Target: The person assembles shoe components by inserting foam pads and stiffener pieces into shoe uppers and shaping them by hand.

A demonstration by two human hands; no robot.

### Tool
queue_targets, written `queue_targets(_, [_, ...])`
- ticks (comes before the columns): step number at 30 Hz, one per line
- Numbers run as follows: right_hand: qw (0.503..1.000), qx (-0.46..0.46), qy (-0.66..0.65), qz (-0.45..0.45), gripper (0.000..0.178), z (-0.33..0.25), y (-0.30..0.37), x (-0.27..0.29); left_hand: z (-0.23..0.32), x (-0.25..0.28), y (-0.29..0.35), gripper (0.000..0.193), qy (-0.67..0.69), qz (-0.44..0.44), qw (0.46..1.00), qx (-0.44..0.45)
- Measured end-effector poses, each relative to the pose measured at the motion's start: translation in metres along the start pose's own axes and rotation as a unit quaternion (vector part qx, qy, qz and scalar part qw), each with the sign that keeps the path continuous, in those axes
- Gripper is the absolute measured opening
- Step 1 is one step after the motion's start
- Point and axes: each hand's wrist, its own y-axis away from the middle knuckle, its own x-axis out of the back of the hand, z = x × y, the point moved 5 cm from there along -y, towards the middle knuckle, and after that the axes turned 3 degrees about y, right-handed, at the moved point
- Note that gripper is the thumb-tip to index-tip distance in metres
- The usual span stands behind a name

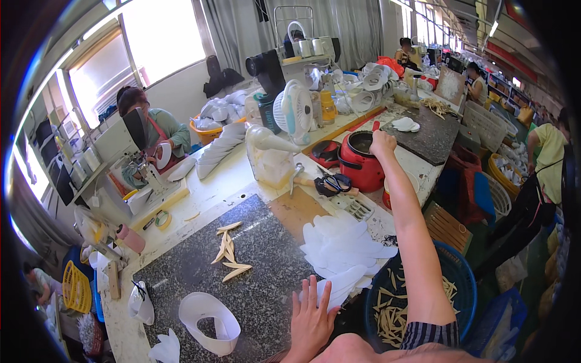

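Observation:
My left hand (311, 316) lies flat with its fingers spread at the lower edge of a stack of white, leaf-shaped sheet pieces (336, 242), fingertips touching the nearest ones. Stretched far forward, my right hand (382, 144) is closed at the rim of a red pot (363, 171) with a dark inside. A red handle (376, 125) sticks up from that fist; its lower end is hidden. On the dark speckled slab (181, 266) lie several narrow beige strips (226, 248), a curved white band (209, 320) and a few white cut pieces (165, 348).
Beneath my right forearm, a blue basket (370, 290) holds many beige strips. Scissors (334, 183), a glue-stained clear container (272, 166) and a white fan (293, 112) stand or lie beyond the slab. At the left, a person (158, 130) works at a sewing machine (147, 172).

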Motion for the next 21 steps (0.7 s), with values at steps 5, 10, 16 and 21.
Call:
queue_targets(5, [0.997,0.015,0.064,0.032,0.025,-0.016,0.012,0.01,-0.001,0.005,0.0,0.068,0.012,0.02,1.0,0.002])
queue_targets(10, [0.998,0.024,0.045,0.028,0.026,-0.012,0.019,0.015,0.0,0.011,-0.001,0.068,0.026,0.031,0.999,-0.003])
queue_targets(16, [0.999,0.007,0.017,0.031,0.033,0.002,0.025,0.018,0.001,0.012,0.005,0.07,0.034,0.039,0.999,0.001])
queue_targets(21, [0.983,-0.002,-0.15,0.103,0.013,0.016,0.033,0.025,-0.004,0.036,0.025,0.043,0.25,0.202,0.942,-0.095])
